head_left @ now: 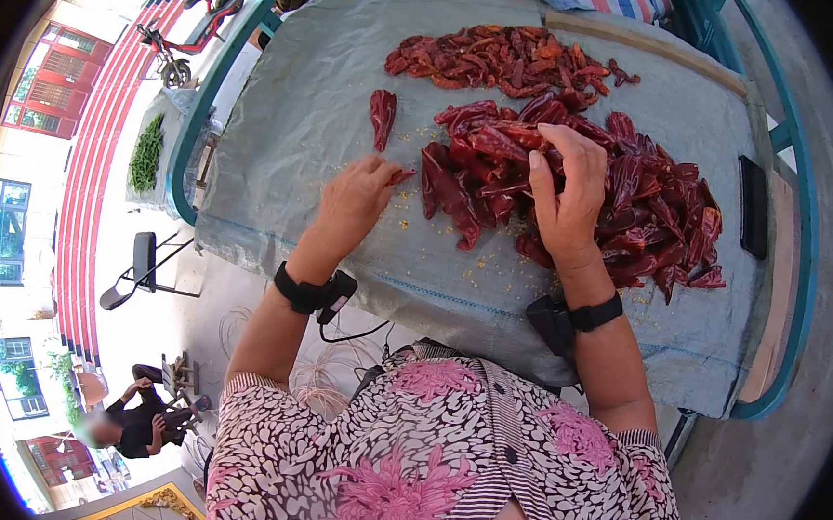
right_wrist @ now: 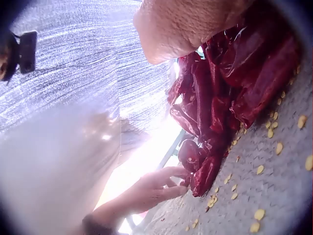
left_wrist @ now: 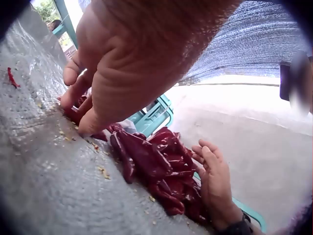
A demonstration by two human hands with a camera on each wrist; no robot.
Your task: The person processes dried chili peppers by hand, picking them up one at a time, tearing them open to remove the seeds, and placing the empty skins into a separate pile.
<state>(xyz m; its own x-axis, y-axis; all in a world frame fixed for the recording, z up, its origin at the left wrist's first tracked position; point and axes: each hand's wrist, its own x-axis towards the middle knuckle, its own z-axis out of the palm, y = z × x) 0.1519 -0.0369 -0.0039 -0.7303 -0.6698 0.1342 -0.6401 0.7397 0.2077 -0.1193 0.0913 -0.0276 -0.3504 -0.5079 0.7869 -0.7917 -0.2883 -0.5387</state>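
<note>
My left hand [head_left: 355, 203] pinches a dried red chili pepper [head_left: 401, 176] low over the grey-green woven sheet [head_left: 289, 145]; most of that pepper is hidden by the fingers. In the left wrist view, red shows between the thumb and fingers of this hand [left_wrist: 132, 73]. A single dark red chili [head_left: 381, 119] lies just beyond the left hand. On the right, my right hand [head_left: 573, 189] is over a large heap of glossy dark red chilies [head_left: 653, 199], its thumb and fingers spread apart and loosely bent, fingertips right at the upper peppers.
Behind the heap lies a second pile of smaller, more orange-red chilies [head_left: 498, 58]. Yellow seeds [right_wrist: 259, 214] are scattered over the sheet. A phone [head_left: 752, 206] lies near the right edge. A teal metal rail [head_left: 796, 190] borders the surface. A person [head_left: 146, 425] sits off to the left.
</note>
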